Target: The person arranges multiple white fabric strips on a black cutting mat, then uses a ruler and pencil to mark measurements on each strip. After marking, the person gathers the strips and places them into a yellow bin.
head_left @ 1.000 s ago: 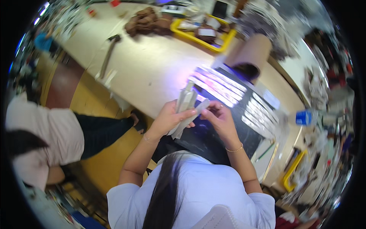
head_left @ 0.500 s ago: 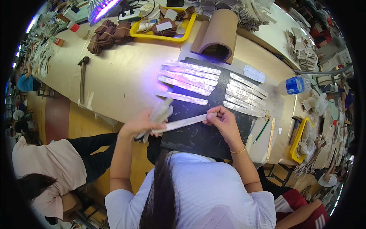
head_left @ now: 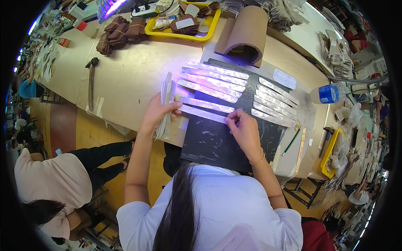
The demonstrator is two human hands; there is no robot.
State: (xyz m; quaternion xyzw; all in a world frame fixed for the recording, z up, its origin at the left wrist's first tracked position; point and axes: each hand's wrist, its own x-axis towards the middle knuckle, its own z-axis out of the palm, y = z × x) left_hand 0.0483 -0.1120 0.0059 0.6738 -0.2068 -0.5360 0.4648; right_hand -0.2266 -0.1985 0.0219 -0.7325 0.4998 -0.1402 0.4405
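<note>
My left hand (head_left: 161, 111) is closed around a bundle of long pale strips (head_left: 167, 88) that stands upright past its fingers. Between its thumb and fingertips is also the left end of a single whitish strip (head_left: 203, 113). That strip's right end is pinched in my right hand (head_left: 244, 130), so it stretches between both hands, low over a black board (head_left: 209, 144). Just beyond it lies another strip (head_left: 208, 104). Farther up, a column of several mottled silvery strips (head_left: 213, 79) lies side by side, and a second column of similar strips (head_left: 275, 100) is to the right.
A brown curved tube form (head_left: 245, 31) stands behind the board, beside a yellow tray (head_left: 215, 25) of brown pieces. A hammer (head_left: 91, 83) lies at left. On the right are a green pencil (head_left: 291, 142), a blue-labelled jar (head_left: 326, 94) and another yellow tray (head_left: 328, 161). A co-worker (head_left: 58, 180) sits at left.
Both hands have moved up the board, away from me, with the single strip. The bundle in my left hand has turned more upright and swung left. My view has shifted slightly.
</note>
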